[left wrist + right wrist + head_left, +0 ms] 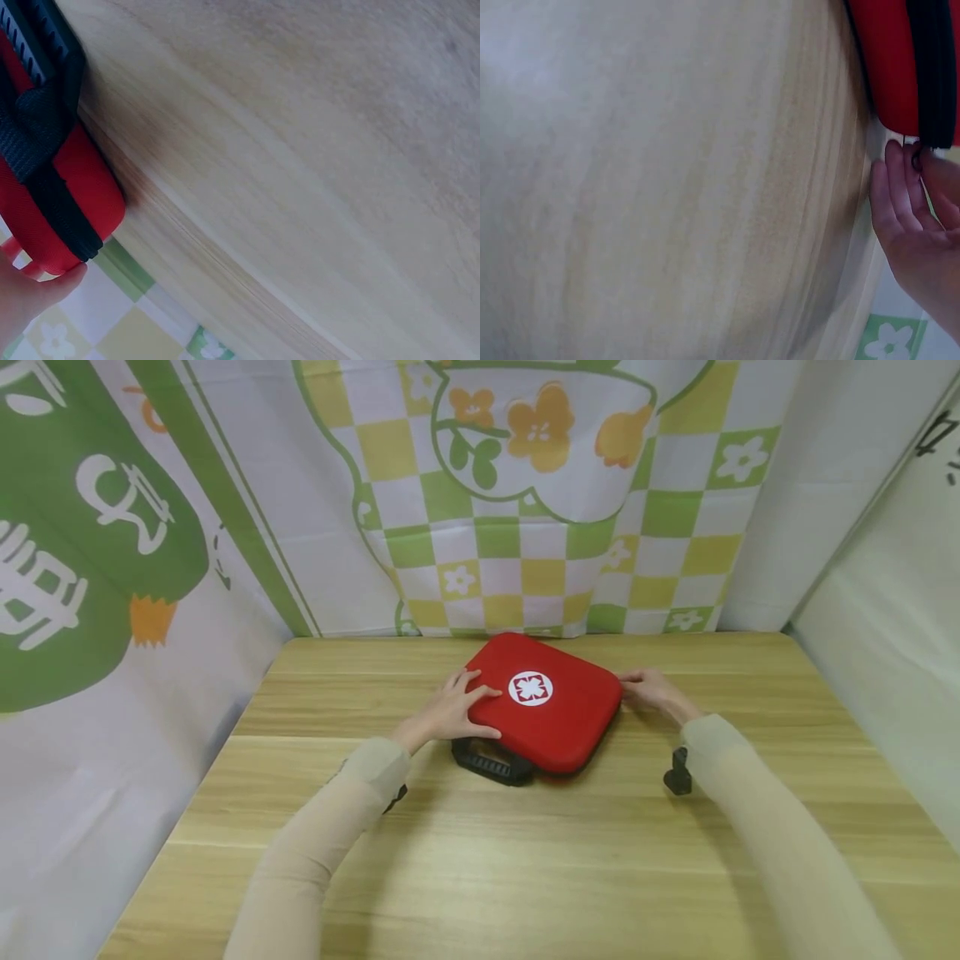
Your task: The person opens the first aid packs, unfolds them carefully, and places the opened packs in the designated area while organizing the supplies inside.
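Note:
A red first-aid case [555, 710] with a white round emblem lies at an angle on the table, its black carry handle [491, 766] toward the near left. My left hand [453, 706] rests spread over the left corner, fingers on the lid and thumb along the edge by the black zipper [64, 214]. At the right corner, my right hand [651, 687] pinches a small dark zipper pull [916, 159] between thumb and fingers. The zipper band [934, 67] runs around the side of the case.
The wood-grain table [480, 877] extends on all sides of the case. Close behind it hangs a checked, flowered curtain [540, 552], with white cloth at both sides. Black wrist mounts, one being the right mount [678, 774], hang under the sleeves.

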A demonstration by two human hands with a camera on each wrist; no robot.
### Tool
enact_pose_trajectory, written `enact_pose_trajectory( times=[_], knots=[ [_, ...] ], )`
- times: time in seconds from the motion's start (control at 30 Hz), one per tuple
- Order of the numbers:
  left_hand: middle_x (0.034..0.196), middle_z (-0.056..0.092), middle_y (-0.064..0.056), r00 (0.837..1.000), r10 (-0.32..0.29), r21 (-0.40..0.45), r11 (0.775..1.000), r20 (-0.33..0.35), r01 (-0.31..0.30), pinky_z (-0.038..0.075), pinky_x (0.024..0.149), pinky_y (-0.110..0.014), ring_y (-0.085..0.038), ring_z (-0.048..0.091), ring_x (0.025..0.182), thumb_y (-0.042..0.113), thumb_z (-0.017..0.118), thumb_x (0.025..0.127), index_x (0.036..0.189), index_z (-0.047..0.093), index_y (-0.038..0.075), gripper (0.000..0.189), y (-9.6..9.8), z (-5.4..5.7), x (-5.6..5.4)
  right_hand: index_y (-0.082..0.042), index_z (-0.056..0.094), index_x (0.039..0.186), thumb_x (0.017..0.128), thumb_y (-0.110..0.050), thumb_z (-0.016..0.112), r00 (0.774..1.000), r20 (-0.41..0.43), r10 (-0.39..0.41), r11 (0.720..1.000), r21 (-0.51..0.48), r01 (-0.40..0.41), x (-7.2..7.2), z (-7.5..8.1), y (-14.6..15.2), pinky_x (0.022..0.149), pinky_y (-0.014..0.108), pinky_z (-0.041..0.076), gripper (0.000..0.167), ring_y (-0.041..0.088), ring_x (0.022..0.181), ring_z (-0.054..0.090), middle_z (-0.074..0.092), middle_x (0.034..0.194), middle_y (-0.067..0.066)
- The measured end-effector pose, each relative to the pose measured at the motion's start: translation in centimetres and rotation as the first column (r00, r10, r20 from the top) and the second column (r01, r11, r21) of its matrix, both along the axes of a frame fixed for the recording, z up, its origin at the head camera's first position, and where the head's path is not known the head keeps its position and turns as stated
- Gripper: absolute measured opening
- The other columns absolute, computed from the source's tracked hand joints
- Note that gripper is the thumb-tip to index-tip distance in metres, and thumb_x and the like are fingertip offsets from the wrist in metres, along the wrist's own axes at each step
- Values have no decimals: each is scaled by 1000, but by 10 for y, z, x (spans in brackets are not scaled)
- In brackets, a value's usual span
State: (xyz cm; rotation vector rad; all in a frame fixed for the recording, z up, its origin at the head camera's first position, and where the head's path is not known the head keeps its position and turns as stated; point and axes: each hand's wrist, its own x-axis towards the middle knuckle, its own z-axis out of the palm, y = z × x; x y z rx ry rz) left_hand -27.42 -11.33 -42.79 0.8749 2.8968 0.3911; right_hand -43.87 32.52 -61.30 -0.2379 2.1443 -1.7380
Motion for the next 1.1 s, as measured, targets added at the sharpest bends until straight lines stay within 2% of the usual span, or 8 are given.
enact_pose_trajectory(
  times=[0.1, 0.17, 0.3, 0.4, 0.47, 0.57, 0.8, 1.1],
  knots=[
    [143, 18, -8, 1000, 4, -27, 1000, 3, -4, 24, 98, -55, -32, 8, 132, 65, 57, 69, 129, 42, 32, 70, -1, 0, 1, 0, 59, 113, 88, -19, 56, 989, -144, 27, 989, 150, -5, 16, 22, -10, 63, 29, 51, 32, 17, 76, 61, 65, 95, 17],
    [144, 17, -8, 1000, 6, -46, 999, 8, -5, 24, 98, -55, -31, 7, 133, 65, 55, 70, 130, 40, 33, 70, -1, 0, 1, -4, 65, 104, 87, -22, 57, 966, -251, 60, 987, 160, -19, 32, 40, -17, 53, 23, 48, 26, 13, 67, 60, 66, 86, 11],
    [144, 15, -8, 1000, 9, -63, 998, 23, -8, 25, 98, -55, -31, 5, 133, 65, 54, 71, 131, 38, 33, 70, -1, 1, 1, 2, 66, 97, 88, -16, 53, 940, -331, 87, 980, 198, -21, 84, 102, -45, 45, 20, 42, 24, 9, 56, 53, 63, 76, 8],
    [145, 15, -8, 1000, 5, -62, 998, 23, -4, 24, 98, -56, -31, 5, 133, 66, 53, 71, 132, 37, 33, 71, -1, 0, 1, 17, 59, 95, 88, 0, 48, 926, -355, 131, 928, 373, 12, 126, 153, -68, 52, 19, 43, 22, 14, 63, 56, 62, 79, 21],
    [144, 15, -8, 1000, 4, -58, 998, 23, -3, 25, 98, -56, -32, 5, 132, 66, 53, 71, 132, 37, 33, 71, -2, 0, 1, 20, 57, 94, 86, 6, 47, 905, -392, 163, 891, 452, 35, 142, 168, -75, 57, 22, 46, 19, 22, 69, 59, 61, 82, 28],
    [144, 15, -8, 1000, 4, -50, 999, 22, -3, 25, 97, -56, -32, 6, 132, 66, 54, 71, 131, 38, 33, 70, -1, -1, 1, 23, 55, 94, 84, 11, 47, 890, -411, 199, 864, 502, 39, 155, 174, -76, 61, 23, 47, 18, 31, 73, 61, 61, 82, 30],
    [144, 16, -8, 1000, -2, -48, 999, 25, 3, 26, 97, -55, -31, 7, 132, 66, 54, 71, 131, 38, 34, 70, -1, -2, 0, 22, 55, 90, 83, 12, 48, 905, -403, 138, 889, 454, 67, 173, 171, -78, 53, 16, 43, 15, 23, 63, 60, 61, 72, 26],
    [144, 16, -9, 999, -6, -51, 999, 33, 8, 25, 98, -54, -32, 7, 132, 65, 54, 71, 131, 39, 32, 70, -2, 0, 0, 21, 55, 91, 83, 10, 47, 905, -402, 138, 873, 480, 80, 188, 173, -84, 55, 21, 47, 15, 26, 66, 60, 61, 74, 24]
  ],
)
